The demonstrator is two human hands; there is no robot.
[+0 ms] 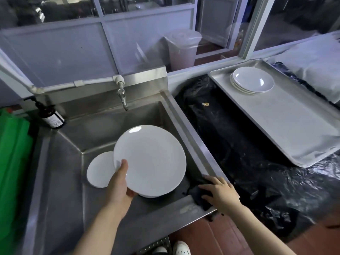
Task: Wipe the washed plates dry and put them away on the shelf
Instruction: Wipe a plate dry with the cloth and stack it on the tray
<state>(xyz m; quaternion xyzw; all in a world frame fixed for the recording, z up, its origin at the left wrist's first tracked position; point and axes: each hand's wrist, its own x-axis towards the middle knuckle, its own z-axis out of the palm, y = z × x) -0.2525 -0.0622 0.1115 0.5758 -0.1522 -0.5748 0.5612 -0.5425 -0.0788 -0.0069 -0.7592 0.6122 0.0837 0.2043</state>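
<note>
My left hand (pixel 119 184) grips the near-left rim of a large white plate (pixel 150 159), held tilted over the steel sink (pixel 103 126). Below it the edge of another white plate (pixel 149 195) shows, and a small stack of white plates (pixel 100 170) lies on the sink floor to the left. My right hand (pixel 219 194) rests with spread, bent fingers on a dark cloth (pixel 197 194) draped over the sink's near right corner. Dried white plates (pixel 253 80) are stacked on a metal tray (pixel 294 126) at the right.
A tap (pixel 123 96) hangs over the back of the sink, and a dark pump bottle (pixel 50 115) stands at its left corner. Black plastic sheeting (pixel 239 144) covers the counter under the tray. A lidded bucket (pixel 182 48) stands behind; something green (pixel 12 153) fills the left edge.
</note>
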